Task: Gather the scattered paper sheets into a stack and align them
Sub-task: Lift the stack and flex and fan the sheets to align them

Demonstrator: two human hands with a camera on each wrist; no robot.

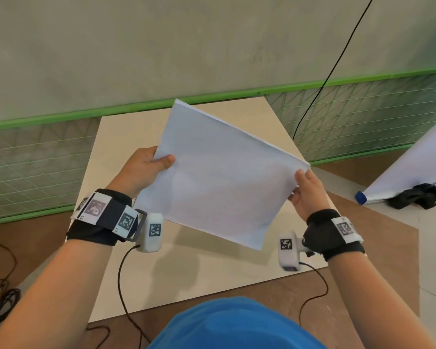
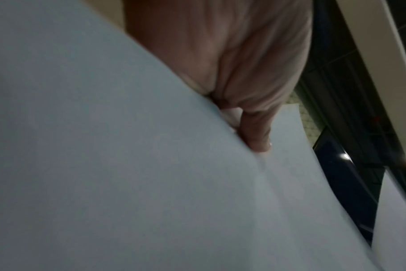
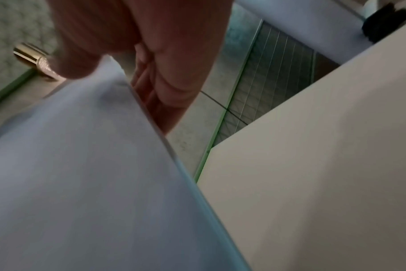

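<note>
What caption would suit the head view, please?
Both hands, left hand and right hand, hold the paper stack above the table.

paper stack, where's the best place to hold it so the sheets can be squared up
Grip the paper stack at its two opposite short edges, one hand coming in from each side, as now: the left hand pinches the left edge with the thumb on top, and the right hand pinches the right edge. The stack is thin and floppy and held tilted above the table, so side grips probably leave its lower edge free for tapping.
</note>
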